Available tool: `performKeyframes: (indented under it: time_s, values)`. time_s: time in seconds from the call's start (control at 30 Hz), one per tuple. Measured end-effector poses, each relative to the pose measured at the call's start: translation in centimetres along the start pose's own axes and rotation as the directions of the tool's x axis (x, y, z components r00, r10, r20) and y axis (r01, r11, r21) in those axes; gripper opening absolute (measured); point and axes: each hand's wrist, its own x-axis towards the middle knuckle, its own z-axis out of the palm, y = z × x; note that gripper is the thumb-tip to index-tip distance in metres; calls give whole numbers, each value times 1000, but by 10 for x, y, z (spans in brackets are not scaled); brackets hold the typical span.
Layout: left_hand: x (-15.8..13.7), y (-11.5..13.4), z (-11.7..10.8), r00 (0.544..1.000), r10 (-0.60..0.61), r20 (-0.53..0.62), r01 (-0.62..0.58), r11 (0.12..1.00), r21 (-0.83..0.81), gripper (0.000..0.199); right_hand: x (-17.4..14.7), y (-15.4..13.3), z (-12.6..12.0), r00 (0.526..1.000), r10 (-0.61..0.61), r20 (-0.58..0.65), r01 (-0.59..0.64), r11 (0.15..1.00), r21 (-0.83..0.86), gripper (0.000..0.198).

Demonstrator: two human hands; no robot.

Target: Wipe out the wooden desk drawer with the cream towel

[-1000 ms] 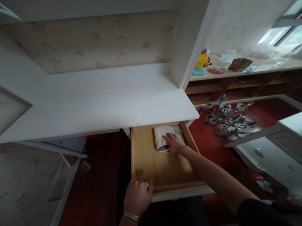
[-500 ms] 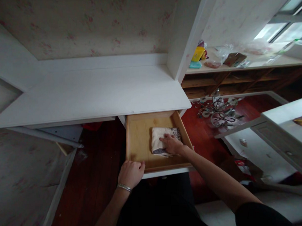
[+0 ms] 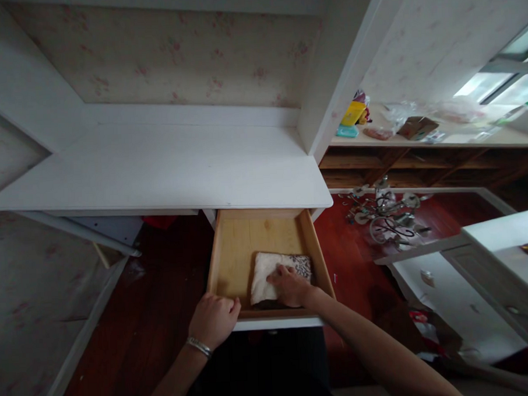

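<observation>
A pulled-out wooden drawer (image 3: pixel 236 246) juts from the white desk (image 3: pixel 179 166). Inside it, near the front right, lies a folded cloth (image 3: pixel 262 274), cream with a dark patterned end. My right hand (image 3: pixel 289 284) presses down on the cloth with bent fingers, gripping it against the drawer bottom; part of the cloth is hidden beneath the palm. My left hand (image 3: pixel 215 318), a silver bracelet on its wrist, is closed over the drawer's front left corner. Its fingertips are largely hidden.
A chandelier (image 3: pixel 385 213) lies on the red wooden floor to the right. Beyond it, a low shelf unit (image 3: pixel 445 146) carries bags and a small box (image 3: pixel 417 127). A white cabinet piece (image 3: pixel 481 270) stands at the right, beside an open cardboard box (image 3: pixel 442 324).
My right hand has drawn the cloth toward the drawer's front. My left hand keeps its hold on the corner. The camera view has shifted slightly.
</observation>
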Motion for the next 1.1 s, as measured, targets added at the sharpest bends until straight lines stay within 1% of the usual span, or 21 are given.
performKeyframes:
  time_s: [0.1, 0.23, 0.3, 0.37, 0.43, 0.53, 0.63, 0.73, 0.83, 0.9, 0.97, 1.1]
  values:
    - [2, 0, 0, 1000, -13, -7, 13, 1000, -13, 55, 15, -21, 1, 999, 23, -36, -24, 1000, -10, 68]
    - [1, -3, 2, 1000, -14, -22, 13, 999, -41, 53, 38, -58, 5, 992, -50, -112, 44, 997, -57, 63]
    - [0, -4, 3, 999, -14, -47, 12, 999, -42, 52, 48, -73, 8, 985, -84, -151, 71, 994, -85, 61]
    - [-1, -4, 5, 996, -21, -87, 17, 999, -41, 50, 58, -82, 8, 981, -96, -170, 78, 991, -105, 60]
    - [-3, -4, 7, 990, -18, -139, 10, 998, -61, 49, 70, -86, 5, 979, -78, -188, 57, 992, -116, 60]
    - [-4, -4, 11, 975, -9, -222, -11, 996, -88, 46, 95, -86, -5, 970, -30, -242, -2, 992, -130, 62]
    - [-5, -6, 16, 964, 1, -268, -22, 997, -75, 44, 124, -84, -22, 963, 13, -269, -52, 989, -137, 70]
    - [-5, -7, 19, 956, 6, -295, -29, 997, -74, 43, 150, -79, -40, 967, 50, -250, -90, 984, -151, 76]
    - [-5, -7, 20, 945, 8, -326, -32, 997, -70, 44, 167, -69, -53, 981, 81, -178, -106, 985, -135, 82]
    - [-5, -8, 19, 941, 26, -338, -50, 997, -63, 44, 172, -61, -57, 990, 99, -105, -109, 989, -99, 85]
    - [-5, -8, 19, 939, 46, -342, -69, 996, -56, 43, 172, -53, -58, 993, 106, -58, -111, 991, -76, 83]
    - [-6, -10, 18, 940, 77, -331, -99, 994, -51, 41, 157, -30, -54, 989, 131, -62, -135, 988, -69, 77]
